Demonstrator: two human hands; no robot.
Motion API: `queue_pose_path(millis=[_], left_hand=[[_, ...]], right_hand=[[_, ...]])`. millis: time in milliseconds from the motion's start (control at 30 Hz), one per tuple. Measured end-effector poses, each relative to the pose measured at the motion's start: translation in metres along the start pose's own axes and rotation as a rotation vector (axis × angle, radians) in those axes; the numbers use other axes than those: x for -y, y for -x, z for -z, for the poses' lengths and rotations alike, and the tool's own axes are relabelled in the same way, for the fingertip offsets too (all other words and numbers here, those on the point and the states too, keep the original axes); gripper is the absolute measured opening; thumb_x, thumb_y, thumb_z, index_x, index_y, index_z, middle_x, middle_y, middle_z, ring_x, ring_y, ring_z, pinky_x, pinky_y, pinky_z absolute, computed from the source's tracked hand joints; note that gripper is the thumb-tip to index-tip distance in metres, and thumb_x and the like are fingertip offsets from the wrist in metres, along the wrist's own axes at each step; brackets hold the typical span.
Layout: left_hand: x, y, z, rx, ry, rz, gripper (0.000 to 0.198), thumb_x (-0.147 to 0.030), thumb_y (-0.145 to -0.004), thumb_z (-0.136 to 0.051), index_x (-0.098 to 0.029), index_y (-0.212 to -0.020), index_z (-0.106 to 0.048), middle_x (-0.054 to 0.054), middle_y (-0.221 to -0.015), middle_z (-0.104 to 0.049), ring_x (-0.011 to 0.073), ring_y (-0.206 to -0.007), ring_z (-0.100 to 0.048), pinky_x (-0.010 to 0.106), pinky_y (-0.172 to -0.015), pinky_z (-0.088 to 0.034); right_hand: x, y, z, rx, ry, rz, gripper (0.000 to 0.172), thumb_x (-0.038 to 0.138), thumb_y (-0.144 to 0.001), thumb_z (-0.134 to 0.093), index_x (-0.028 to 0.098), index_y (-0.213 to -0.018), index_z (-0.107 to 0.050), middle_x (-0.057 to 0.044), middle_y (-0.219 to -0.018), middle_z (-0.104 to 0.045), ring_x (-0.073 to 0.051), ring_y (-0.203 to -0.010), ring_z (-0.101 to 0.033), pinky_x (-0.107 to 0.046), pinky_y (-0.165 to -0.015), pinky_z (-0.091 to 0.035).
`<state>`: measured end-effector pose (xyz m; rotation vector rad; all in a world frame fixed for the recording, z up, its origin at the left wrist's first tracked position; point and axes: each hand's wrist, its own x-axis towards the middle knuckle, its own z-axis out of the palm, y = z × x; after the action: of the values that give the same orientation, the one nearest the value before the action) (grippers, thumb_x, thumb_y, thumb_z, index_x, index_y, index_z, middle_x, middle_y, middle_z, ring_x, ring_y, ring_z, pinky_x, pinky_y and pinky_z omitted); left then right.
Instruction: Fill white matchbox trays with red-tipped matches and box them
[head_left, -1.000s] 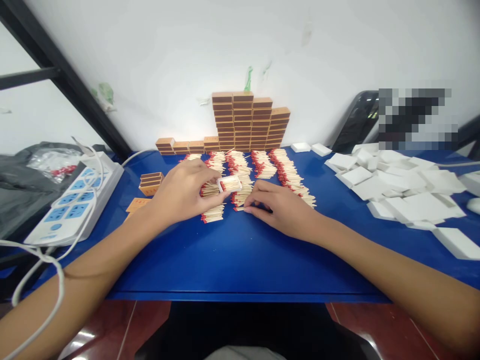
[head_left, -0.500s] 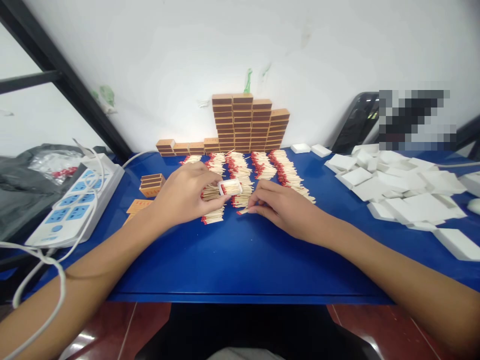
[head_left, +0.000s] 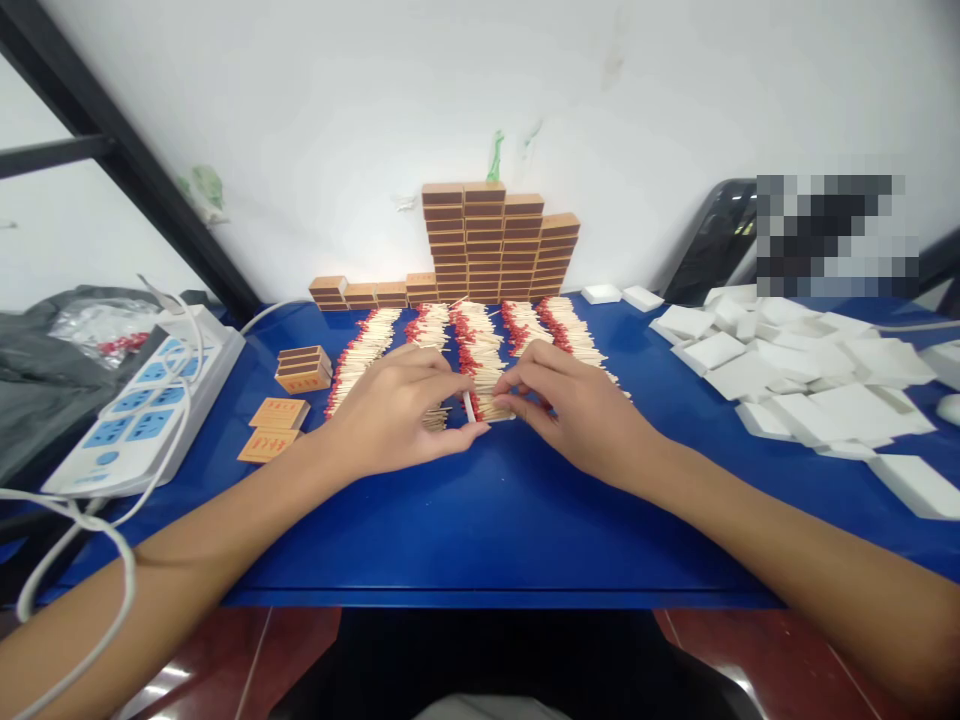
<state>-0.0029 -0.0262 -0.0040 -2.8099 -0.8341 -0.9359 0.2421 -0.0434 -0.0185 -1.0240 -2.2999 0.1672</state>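
Note:
My left hand [head_left: 397,410] is closed on a small white matchbox tray [head_left: 469,405], tipped on its side near the table's middle. My right hand [head_left: 574,400] meets it from the right, fingers pinched on a small bunch of red-tipped matches [head_left: 499,408] at the tray's mouth. Several rows of matches [head_left: 480,335] lie on the blue table [head_left: 480,520] just beyond both hands.
Stacked brown matchboxes [head_left: 491,240] stand against the wall. A few brown sleeves [head_left: 300,368] and flat labels [head_left: 274,425] lie left. A white power strip [head_left: 142,410] with cables sits far left. A heap of white trays [head_left: 802,370] covers the right side.
My left hand has come down and toward me with the tray, tipping it sideways. My right hand lifted matches off the table and brought them to the tray.

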Motion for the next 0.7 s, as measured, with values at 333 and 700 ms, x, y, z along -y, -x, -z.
queue_pose_path(millis=[333, 700], left_hand=[[0.026, 0.0, 0.013, -0.017, -0.172, 0.112, 0.033, -0.048, -0.091, -0.073, -0.017, -0.099, -0.079, 0.009, -0.085, -0.075, 0.0232, -0.082, -0.069, 0.035, -0.078, -0.054], [0.027, 0.001, 0.012, -0.021, -0.19, 0.094, 0.036, -0.051, -0.093, -0.07, -0.017, -0.097, -0.079, 0.009, -0.084, -0.073, 0.0227, -0.082, -0.069, 0.034, -0.077, -0.054]], right_hand=[[-0.012, 0.0, 0.005, 0.121, 0.008, 0.008, 0.011, 0.023, -0.102, -0.06, 0.02, -0.101, -0.07, -0.005, -0.096, -0.062, -0.018, -0.077, -0.061, -0.033, -0.07, -0.048], [-0.011, 0.001, 0.006, 0.36, 0.003, -0.095, 0.014, 0.024, -0.105, -0.055, 0.021, -0.096, -0.065, -0.005, -0.104, -0.062, -0.016, -0.076, -0.06, -0.03, -0.069, -0.045]])
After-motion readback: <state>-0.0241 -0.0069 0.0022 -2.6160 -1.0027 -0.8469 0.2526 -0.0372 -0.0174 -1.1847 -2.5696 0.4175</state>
